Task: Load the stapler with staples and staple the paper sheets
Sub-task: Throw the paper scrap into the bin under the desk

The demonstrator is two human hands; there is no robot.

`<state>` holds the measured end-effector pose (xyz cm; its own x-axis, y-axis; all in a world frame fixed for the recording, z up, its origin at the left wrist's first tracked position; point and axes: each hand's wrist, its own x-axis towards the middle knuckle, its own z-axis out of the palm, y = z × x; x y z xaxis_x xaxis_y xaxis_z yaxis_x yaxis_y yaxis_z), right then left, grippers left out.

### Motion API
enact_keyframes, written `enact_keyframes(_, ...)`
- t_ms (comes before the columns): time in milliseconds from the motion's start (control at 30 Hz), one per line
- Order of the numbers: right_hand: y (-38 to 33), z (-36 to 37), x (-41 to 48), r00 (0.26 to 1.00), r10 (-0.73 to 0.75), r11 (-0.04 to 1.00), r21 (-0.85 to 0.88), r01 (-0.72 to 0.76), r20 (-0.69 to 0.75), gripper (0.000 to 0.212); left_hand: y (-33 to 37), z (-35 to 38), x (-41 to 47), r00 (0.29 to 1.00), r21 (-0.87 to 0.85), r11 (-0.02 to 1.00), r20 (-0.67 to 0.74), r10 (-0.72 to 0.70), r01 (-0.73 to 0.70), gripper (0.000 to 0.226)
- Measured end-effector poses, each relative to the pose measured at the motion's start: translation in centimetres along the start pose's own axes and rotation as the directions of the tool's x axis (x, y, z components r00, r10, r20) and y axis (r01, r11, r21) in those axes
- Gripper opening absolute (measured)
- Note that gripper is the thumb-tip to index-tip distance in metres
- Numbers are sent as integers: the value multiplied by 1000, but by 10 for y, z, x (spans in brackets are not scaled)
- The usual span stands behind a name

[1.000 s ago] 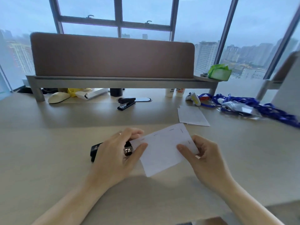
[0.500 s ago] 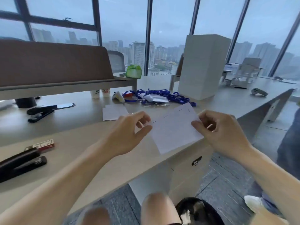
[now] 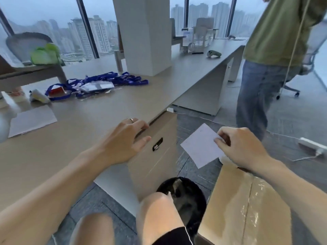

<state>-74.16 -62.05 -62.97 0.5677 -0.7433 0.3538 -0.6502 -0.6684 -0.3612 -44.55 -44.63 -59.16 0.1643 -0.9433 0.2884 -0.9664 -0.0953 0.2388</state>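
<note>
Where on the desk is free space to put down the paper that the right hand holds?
For the paper, the desk is bare between the loose sheets and the left hand, and also in front of the blue lanyards. Crowded at the back left, around those lanyards.

The left hand (image 3: 123, 140) rests on the right edge of the desk (image 3: 99, 110), above a drawer unit (image 3: 159, 167). Right of the desk, the right hand (image 3: 242, 147) holds the paper sheets (image 3: 200, 147) above the floor, with a cardboard box (image 3: 235, 200) beneath the hand. A loose sheet (image 3: 31, 120) lies far left on the desk, with lanyards (image 3: 106, 82) behind it.
</note>
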Motion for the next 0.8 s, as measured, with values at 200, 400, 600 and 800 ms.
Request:
enact_keyframes(200, 12, 80, 3, 969, 148, 980, -157, -118, 198, 16, 4, 78, 0, 979, 47, 982, 98, 178, -183, 34)
enact_keyframes(400, 15, 173, 7, 842, 298, 938, -301, -171, 451, 12, -28, 175, -3, 967, -47, 981, 168, 193, -188, 18)
enact_keyframes(600, 27, 253, 3, 692, 386, 912, -367, -186, 610, 14, -51, 244, -7, 920, 111, 961, 335, 203, -253, 38)
enact_keyframes(800, 49, 296, -13, 558, 439, 894, -404, -194, 704, 29, -56, 267, 7, 924, 91, 971, 338, 179, -221, 37)
